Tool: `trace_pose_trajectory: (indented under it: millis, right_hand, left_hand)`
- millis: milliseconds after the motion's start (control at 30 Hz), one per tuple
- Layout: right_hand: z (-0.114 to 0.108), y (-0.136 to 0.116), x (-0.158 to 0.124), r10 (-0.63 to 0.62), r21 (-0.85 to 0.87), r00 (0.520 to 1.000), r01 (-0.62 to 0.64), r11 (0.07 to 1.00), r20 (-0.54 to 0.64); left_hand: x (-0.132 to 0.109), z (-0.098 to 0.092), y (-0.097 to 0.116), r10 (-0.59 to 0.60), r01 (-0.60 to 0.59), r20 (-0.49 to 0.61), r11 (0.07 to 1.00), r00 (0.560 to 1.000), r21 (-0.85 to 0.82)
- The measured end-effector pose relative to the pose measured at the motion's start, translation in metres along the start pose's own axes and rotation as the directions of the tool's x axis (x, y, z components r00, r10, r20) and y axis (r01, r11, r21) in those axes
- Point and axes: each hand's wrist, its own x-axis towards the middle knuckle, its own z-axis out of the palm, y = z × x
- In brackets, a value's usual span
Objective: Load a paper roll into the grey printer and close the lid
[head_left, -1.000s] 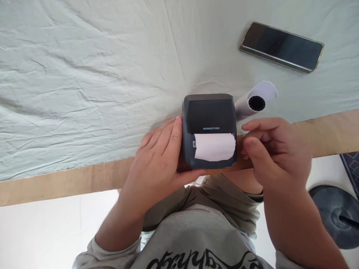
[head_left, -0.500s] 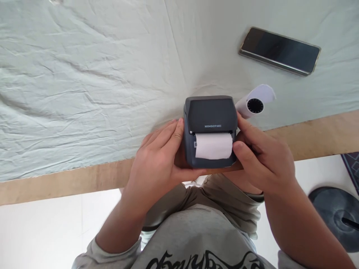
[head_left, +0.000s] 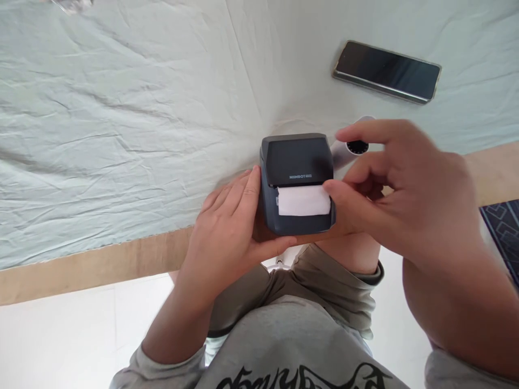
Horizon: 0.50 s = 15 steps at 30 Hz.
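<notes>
A dark label printer (head_left: pixel 298 159) marked NIIMBOT sits at the table's front edge. A strip of white label paper (head_left: pixel 304 201) sticks out below its lid and lies over its front. My left hand (head_left: pixel 227 221) grips the printer's left side, with the thumb along the front bottom edge. At the right side is my right hand (head_left: pixel 405 189), its index finger stretched out and apart from the thumb. The thumb tip is at the right end of the paper, by the lid's edge; whether it presses there I cannot tell. The other right fingers are curled.
Behind my right hand, a white paper roll (head_left: pixel 344 154) with a black core lies partly hidden. A phone (head_left: pixel 387 71) rests farther back on the pale cloth (head_left: pixel 162 108). A clear, shiny object (head_left: pixel 75 4) is cut off at the top left.
My right hand has lifted off the printer's side, its index finger now reaching past the upper right corner. The gap under the lid has closed, and less paper shows. My left hand stays on the printer.
</notes>
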Motion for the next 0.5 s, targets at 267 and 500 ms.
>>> trace_pose_trajectory:
  millis: [267,500]
  right_hand:
    - [0.003,-0.005,0.021,-0.138,-0.196,0.982,0.112,0.974,-0.126]
    - [-0.001,-0.021,0.048,-0.093,-0.362,0.995,0.102,0.927,0.04]
  left_hand:
    - [-0.001,0.007,0.001,0.047,-0.045,-0.061,0.999,0.997,0.029]
    - [-0.002,0.008,0.0,0.053,-0.052,-0.064,0.998,0.997,0.03]
